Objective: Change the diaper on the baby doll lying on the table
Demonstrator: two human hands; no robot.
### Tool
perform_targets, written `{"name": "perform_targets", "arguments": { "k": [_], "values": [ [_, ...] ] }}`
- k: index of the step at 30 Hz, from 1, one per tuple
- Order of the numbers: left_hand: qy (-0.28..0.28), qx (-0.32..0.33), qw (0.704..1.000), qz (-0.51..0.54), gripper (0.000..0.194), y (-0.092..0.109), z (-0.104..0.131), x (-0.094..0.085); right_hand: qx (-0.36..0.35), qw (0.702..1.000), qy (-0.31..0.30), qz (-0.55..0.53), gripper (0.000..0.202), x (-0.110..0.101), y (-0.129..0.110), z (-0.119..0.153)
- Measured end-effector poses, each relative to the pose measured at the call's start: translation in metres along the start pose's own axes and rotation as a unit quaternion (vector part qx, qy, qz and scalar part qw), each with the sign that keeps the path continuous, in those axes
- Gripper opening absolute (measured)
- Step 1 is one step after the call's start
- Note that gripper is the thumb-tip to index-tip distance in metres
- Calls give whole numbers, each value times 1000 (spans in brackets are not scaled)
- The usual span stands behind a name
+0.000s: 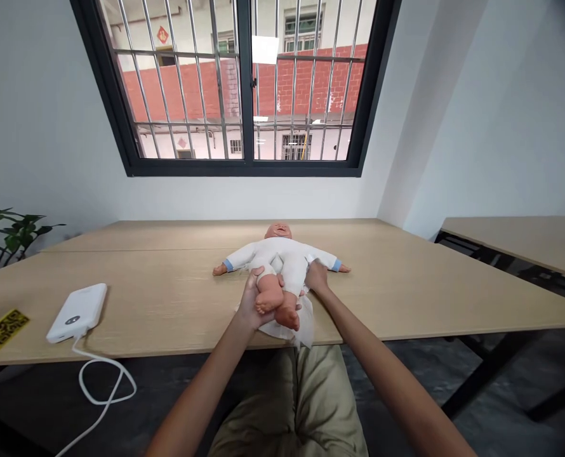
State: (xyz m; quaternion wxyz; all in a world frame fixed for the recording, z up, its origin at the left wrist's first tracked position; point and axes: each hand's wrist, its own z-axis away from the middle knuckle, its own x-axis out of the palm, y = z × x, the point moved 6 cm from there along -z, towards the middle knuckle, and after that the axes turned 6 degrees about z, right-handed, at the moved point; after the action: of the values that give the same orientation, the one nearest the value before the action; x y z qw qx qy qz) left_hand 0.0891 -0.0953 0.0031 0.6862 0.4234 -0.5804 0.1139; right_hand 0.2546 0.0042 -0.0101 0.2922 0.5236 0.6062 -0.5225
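Note:
A baby doll [294, 260] in a white suit with blue cuffs lies on its back on the table, head toward the window and arms spread. My left hand [251, 303] is closed around the doll's bare lower leg and holds the legs slightly raised. Against the doll's hip on the other side, my right hand [317, 277] is curled, its fingertips hidden by the doll and white material. Under the legs a thin white cloth or pad [305, 324] spreads out and hangs over the table's front edge.
On the left of the wooden table [168, 304] lie a white power bank [80, 311] with a white cable [96, 360] trailing over the edge and a yellow label [1, 333]. A plant [13, 235] stands beyond the left end. Another table [525, 241] stands at right.

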Motion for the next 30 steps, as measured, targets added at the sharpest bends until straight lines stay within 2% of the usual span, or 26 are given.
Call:
{"name": "perform_targets", "arguments": {
  "k": [3,6,10,12,14,16,19,23,27,30],
  "values": [
    [35,-14,999,0,47,1,5,0,31,998,-29,37,48,7,13,-1],
    [70,-20,997,-11,47,-7,7,-11,35,997,-57,33,54,10,19,1],
    [109,-14,994,-7,51,-18,6,-28,55,998,-40,-18,53,1,23,20],
    [121,-4,993,-1,49,-20,4,-30,42,995,5,-91,47,-9,19,38],
    [145,18,989,-11,44,-19,3,-31,11,973,51,-223,42,-20,11,59],
    [176,47,983,-26,37,-15,2,-34,-9,936,41,-350,46,-25,0,77],
    [196,83,977,-31,26,-8,3,-37,-10,905,-15,-425,52,-22,-15,90],
    [173,59,979,-86,24,9,7,-37,-13,889,-56,-454,56,-23,-18,84],
    [182,125,948,-228,22,54,16,-36,-23,900,-78,-429,48,-40,-6,72],
    [200,128,938,-253,22,80,19,-42,-28,917,-101,-384,43,-56,7,66]
  ]
}}
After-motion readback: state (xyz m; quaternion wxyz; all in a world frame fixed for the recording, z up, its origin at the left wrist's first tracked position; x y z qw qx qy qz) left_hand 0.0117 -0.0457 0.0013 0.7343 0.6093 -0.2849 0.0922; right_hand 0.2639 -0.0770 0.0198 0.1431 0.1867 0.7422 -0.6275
